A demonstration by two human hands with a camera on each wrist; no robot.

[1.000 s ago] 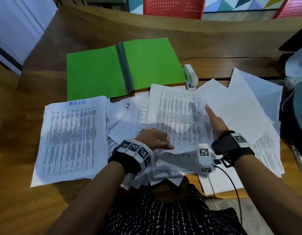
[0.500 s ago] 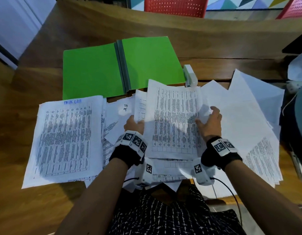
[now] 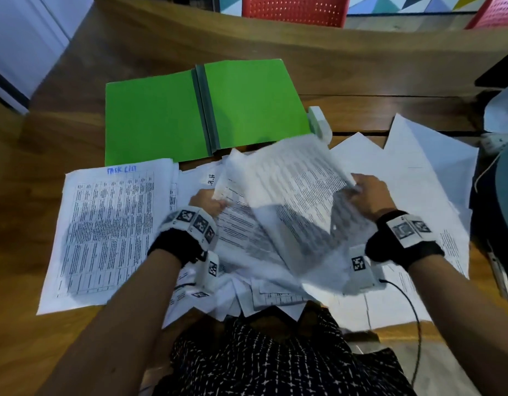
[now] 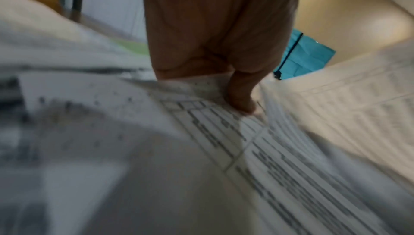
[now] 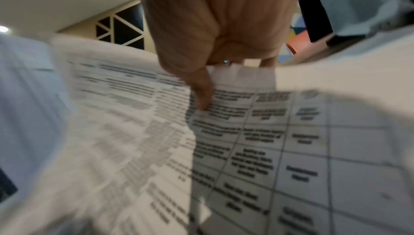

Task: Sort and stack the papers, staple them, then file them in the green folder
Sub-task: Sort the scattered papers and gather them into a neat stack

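Observation:
A printed sheet (image 3: 290, 201) is lifted and tilted over the middle of the paper pile, blurred by motion. My left hand (image 3: 208, 202) pinches its left edge, thumb (image 4: 241, 95) on top of the sheet (image 4: 280, 159). My right hand (image 3: 367, 192) pinches its right edge, thumb (image 5: 201, 95) pressed on the printed table (image 5: 257, 141). A stack headed "Task List" (image 3: 110, 232) lies at the left. The green folder (image 3: 201, 110) lies open behind the papers. A white stapler (image 3: 320, 124) sits by the folder's right edge, partly hidden by the raised sheet.
Loose white sheets (image 3: 412, 178) spread over the right side of the wooden table (image 3: 47, 132). More papers (image 3: 261, 295) hang over the near edge. A raised wooden ledge (image 3: 304, 52) runs behind the folder. A cable (image 3: 415, 318) trails from my right wrist.
Both hands have lifted the printed sheet off the pile and swung it rightward and tilted; half a second ago it lay nearly flat between them.

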